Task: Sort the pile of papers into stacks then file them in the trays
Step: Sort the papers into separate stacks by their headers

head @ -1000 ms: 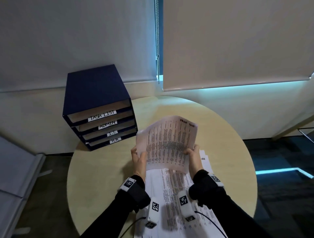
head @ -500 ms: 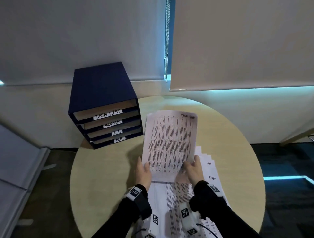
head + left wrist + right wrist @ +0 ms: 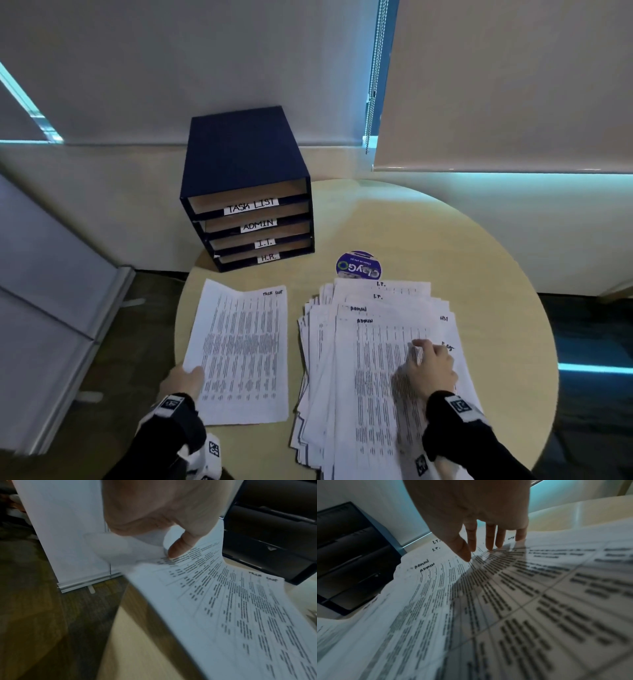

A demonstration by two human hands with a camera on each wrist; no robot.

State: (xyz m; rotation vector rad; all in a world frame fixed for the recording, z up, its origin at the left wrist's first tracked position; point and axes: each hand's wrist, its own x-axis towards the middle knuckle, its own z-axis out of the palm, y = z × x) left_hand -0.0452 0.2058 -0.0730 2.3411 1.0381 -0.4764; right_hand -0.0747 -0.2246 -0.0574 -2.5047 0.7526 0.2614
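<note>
A printed sheet marked TASK LIST point(image 3: 245, 349) point(image 3: 231, 608) lies on the left of the round table point(image 3: 496, 274). My left hand point(image 3: 183, 380) point(image 3: 164, 536) pinches its near left edge, which curls up off the table. The loose pile of papers point(image 3: 370, 359) point(image 3: 471, 601) spreads out on the right, with sheets marked ADMIN and I.T. on top. My right hand point(image 3: 430, 366) point(image 3: 481, 545) has its fingers straight, their tips on the top ADMIN sheet. The dark blue tray unit point(image 3: 246, 192) stands at the back left, with slots labelled TASK LIST, ADMIN, I.T. and H.R.
A round blue sticker or coaster point(image 3: 358, 265) lies on the table just beyond the pile. The TASK LIST sheet's left edge lies close to the table's left rim. A white panel point(image 3: 51, 308) stands on the floor to the left. Blinds hang behind.
Both hands held the TASK LIST sheet up over the pile; now it lies on the table at the left, held only by my left hand. My right hand has moved onto the pile.
</note>
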